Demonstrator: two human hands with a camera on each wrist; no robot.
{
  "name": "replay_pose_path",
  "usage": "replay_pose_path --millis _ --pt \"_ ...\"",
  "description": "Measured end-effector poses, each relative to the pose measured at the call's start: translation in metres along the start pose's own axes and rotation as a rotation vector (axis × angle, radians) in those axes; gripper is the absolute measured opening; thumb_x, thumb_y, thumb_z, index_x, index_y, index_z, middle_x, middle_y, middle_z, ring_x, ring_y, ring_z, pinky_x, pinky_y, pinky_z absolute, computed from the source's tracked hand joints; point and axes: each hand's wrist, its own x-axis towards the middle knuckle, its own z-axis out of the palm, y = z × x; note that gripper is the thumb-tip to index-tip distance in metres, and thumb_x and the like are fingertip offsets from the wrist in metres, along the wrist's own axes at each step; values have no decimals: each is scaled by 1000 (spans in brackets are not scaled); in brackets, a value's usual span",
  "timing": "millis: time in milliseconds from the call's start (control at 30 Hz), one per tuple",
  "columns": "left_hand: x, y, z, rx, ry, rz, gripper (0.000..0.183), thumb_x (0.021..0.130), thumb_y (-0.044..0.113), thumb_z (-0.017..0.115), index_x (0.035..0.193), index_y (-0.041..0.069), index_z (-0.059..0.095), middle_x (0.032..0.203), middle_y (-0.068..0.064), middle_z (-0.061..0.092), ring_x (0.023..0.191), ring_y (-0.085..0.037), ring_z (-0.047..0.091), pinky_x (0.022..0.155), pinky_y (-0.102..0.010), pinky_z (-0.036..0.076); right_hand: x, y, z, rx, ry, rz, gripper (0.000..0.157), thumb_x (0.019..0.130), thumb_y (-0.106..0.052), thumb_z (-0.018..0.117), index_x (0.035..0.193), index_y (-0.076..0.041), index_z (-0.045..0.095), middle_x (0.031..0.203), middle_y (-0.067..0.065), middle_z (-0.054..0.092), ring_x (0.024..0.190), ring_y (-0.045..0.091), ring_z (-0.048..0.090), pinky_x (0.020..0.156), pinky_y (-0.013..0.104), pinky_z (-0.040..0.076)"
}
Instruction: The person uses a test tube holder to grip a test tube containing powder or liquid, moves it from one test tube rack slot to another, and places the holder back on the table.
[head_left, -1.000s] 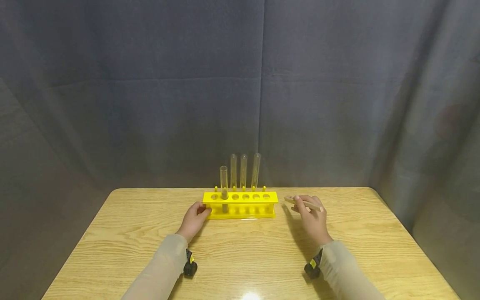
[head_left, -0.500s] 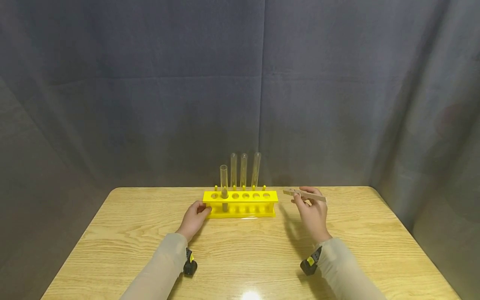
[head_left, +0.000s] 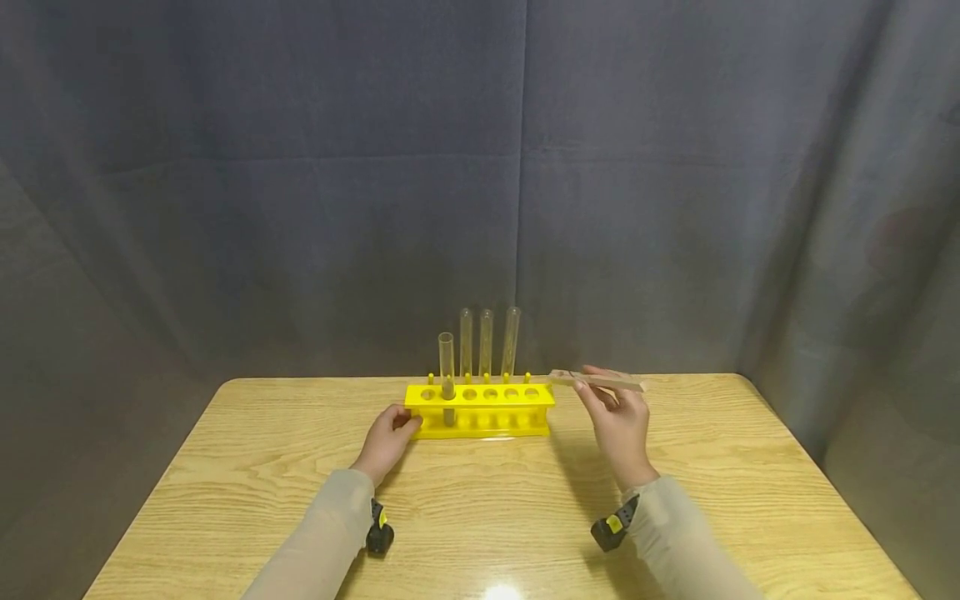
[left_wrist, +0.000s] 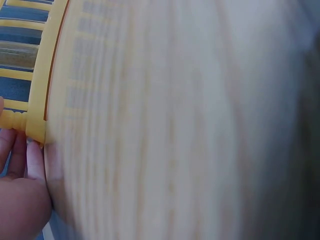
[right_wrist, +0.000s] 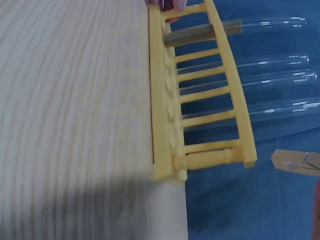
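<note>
A yellow test tube rack [head_left: 480,404] stands near the far edge of the wooden table. My left hand [head_left: 385,443] grips its left end post, thumb and fingers showing around it in the left wrist view. One test tube [head_left: 447,358] stands upright in the second hole from the left, with murky grey-brown contents in its lower part. My right hand [head_left: 624,429] pinches a wooden test tube clamp [head_left: 609,382] between thumb and fingers. The clamp lies nearly level in the air, its tip pointing left, close by the rack's right end. In the right wrist view the clamp's tip [right_wrist: 290,160] has nothing in it.
Behind the holes, three clear test tubes [head_left: 487,343] stand upside down on the rack's rear pegs. A dark grey curtain [head_left: 360,208] hangs just past the table's far edge and at both sides. Bare tabletop [head_left: 480,500] lies in front of the rack.
My right hand has lifted the wooden clamp and brought it leftward to the rack's right end, turning it to nearly level. My left hand and the rack have stayed in place.
</note>
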Motion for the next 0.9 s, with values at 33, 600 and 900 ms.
replay_pose_path --millis 33,600,900 --pt "0 0 0 1 1 0 31 103 19 58 125 -3 58 130 -21 58 122 -35 54 108 -53 42 0 0 1 5 5 10 21 86 15 70 107 19 66 116 31 61 99 3 63 93 28 55" --pt "0 -2 1 -9 15 19 26 103 17 58 122 -1 60 129 -19 59 122 -34 55 107 -52 42 6 16 21 137 61 104 24 93 -1 72 114 8 66 118 16 63 105 8 66 94 20 52" --pt "-2 1 2 -20 20 40 22 103 16 60 119 1 60 129 -18 61 123 -34 55 107 -52 43 10 7 33 210 53 90 25 93 -1 72 115 9 65 115 12 62 97 10 66 92 21 54"
